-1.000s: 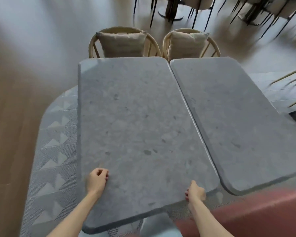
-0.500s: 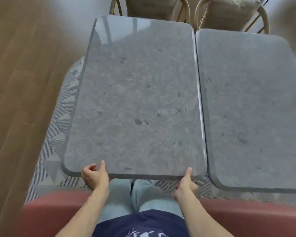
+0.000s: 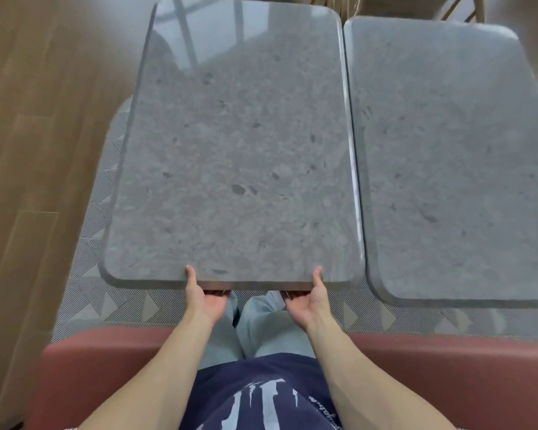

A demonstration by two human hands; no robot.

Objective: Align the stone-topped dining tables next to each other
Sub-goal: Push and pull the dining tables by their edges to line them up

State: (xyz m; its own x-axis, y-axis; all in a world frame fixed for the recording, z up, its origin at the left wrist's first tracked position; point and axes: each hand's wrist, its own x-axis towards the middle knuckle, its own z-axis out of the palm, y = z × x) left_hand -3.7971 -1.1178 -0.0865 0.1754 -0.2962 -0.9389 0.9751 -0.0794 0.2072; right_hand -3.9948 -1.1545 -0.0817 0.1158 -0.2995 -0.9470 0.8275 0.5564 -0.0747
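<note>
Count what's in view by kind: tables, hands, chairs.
Tables: 2 (left table, right table)
Hands: 2 (left hand, right hand), both gripping the left table's near edge
Chairs: 1 partly visible (chair)
Total: 5

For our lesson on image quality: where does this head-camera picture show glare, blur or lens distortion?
Head view: window glare streaks the far end of the left table; a bright glint runs down its right edge beside the right table; the wooden floor and the frame's corners are smeared; the wide lens bows both tabletops' edges outward.
</note>
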